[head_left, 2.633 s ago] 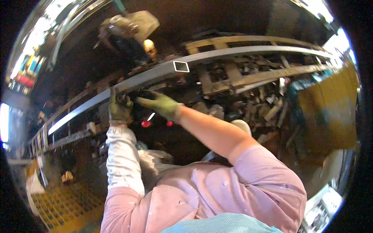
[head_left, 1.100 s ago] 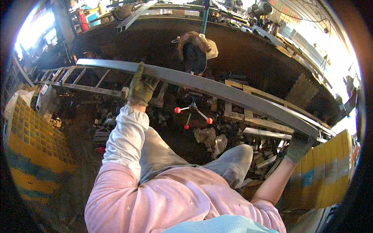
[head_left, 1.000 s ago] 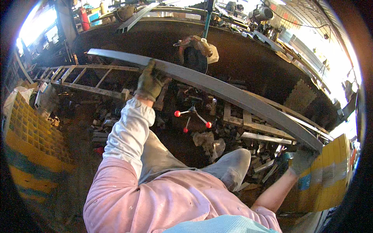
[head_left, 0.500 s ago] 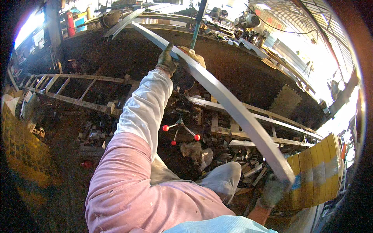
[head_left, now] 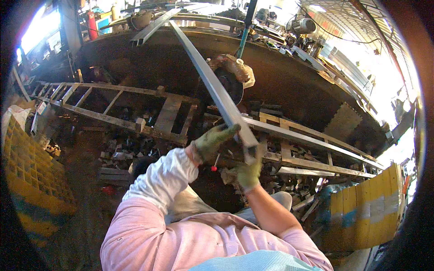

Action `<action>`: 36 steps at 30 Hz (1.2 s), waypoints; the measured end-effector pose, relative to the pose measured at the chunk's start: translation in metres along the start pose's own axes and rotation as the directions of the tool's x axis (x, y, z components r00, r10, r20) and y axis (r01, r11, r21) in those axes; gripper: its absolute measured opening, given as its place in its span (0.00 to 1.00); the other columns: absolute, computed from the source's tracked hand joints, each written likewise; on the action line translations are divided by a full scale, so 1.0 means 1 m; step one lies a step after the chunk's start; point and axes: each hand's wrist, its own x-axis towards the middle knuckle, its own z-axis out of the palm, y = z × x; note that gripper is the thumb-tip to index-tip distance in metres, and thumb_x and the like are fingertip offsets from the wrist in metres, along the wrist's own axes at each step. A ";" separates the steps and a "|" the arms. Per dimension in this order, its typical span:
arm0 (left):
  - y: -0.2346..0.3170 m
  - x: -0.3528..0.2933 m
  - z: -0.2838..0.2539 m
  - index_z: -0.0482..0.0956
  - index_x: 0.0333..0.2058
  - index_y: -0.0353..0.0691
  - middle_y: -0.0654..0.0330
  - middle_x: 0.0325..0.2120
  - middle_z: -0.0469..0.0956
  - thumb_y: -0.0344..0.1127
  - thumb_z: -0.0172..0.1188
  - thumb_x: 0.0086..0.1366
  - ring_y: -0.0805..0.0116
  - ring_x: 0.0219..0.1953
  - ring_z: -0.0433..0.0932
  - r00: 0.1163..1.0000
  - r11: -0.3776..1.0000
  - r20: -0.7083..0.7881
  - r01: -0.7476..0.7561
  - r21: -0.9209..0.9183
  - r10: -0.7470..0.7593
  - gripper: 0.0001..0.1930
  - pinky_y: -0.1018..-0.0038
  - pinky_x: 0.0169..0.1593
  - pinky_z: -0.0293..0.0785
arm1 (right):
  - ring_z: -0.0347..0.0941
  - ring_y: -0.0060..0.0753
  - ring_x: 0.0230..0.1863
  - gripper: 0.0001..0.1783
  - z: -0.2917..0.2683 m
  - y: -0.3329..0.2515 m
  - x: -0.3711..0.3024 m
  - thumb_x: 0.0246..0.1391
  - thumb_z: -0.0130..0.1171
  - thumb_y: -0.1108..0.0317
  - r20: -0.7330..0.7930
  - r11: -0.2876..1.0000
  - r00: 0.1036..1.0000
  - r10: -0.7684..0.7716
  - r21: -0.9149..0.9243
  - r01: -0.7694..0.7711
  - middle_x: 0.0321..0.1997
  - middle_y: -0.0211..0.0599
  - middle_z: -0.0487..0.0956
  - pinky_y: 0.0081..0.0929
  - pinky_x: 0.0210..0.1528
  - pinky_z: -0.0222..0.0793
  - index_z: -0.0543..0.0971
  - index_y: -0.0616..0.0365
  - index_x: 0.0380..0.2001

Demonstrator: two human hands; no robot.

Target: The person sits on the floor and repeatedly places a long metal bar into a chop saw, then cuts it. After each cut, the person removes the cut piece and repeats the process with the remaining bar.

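A long square metal tube [head_left: 214, 83] slants from the far bench down toward me, its hollow near end in front of my body. My left hand [head_left: 213, 143], in a greenish work glove, is closed against the tube's left side a short way above that end. At the near end my gloved right hand [head_left: 250, 175] grips the tube from below, its fingertips partly hidden by it. Just right of the tube is a machine with a round dark disc [head_left: 233, 88] and a dusty brown cover [head_left: 239, 67]. A red knob [head_left: 214, 169] shows between my hands.
A second metal bar [head_left: 312, 143] lies along a wooden frame to the right. On the left stretches a ladder-like wooden frame [head_left: 101, 118]. Yellow slatted stacks stand at far left [head_left: 34, 167] and right [head_left: 366, 207]. A motor [head_left: 302, 26] sits on the cluttered far bench.
My left hand has slid back along the tube toward me. The near end has swung from lower right to the front of my body, with my right hand on it.
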 end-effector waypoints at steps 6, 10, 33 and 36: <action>0.025 -0.044 -0.145 0.78 0.54 0.34 0.49 0.44 0.86 0.44 0.52 0.76 0.54 0.41 0.87 0.805 0.827 -0.261 0.431 -0.361 -0.533 0.20 0.55 0.47 0.87 | 0.82 0.51 0.56 0.26 0.044 0.013 0.019 0.60 0.66 0.64 0.584 0.409 0.788 0.195 -0.779 0.476 0.54 0.53 0.84 0.36 0.59 0.76 0.78 0.58 0.60; 0.055 -0.097 -0.225 0.77 0.58 0.34 0.53 0.45 0.85 0.44 0.58 0.73 0.60 0.43 0.86 0.873 0.925 -0.421 0.341 0.166 -0.246 0.22 0.64 0.48 0.86 | 0.82 0.45 0.57 0.29 0.001 0.011 0.007 0.63 0.66 0.59 0.581 0.374 0.734 0.351 -0.806 0.459 0.57 0.50 0.84 0.36 0.61 0.75 0.77 0.57 0.64; 0.058 0.125 -0.425 0.76 0.61 0.41 0.50 0.54 0.74 0.63 0.67 0.66 0.61 0.48 0.76 0.390 1.000 -0.920 0.013 -0.020 -0.023 0.36 0.69 0.48 0.80 | 0.77 0.53 0.63 0.35 -0.126 0.003 0.023 0.65 0.62 0.42 0.002 -0.034 0.787 0.617 -0.999 0.030 0.60 0.51 0.82 0.41 0.66 0.70 0.76 0.57 0.64; 0.029 0.138 -0.385 0.81 0.56 0.37 0.56 0.45 0.81 0.60 0.67 0.67 0.63 0.46 0.77 0.436 0.951 -0.899 0.297 0.091 -0.050 0.32 0.65 0.59 0.73 | 0.77 0.53 0.63 0.36 -0.133 0.011 0.023 0.65 0.62 0.41 0.069 0.029 0.781 0.620 -0.997 0.066 0.60 0.53 0.82 0.41 0.67 0.70 0.75 0.57 0.65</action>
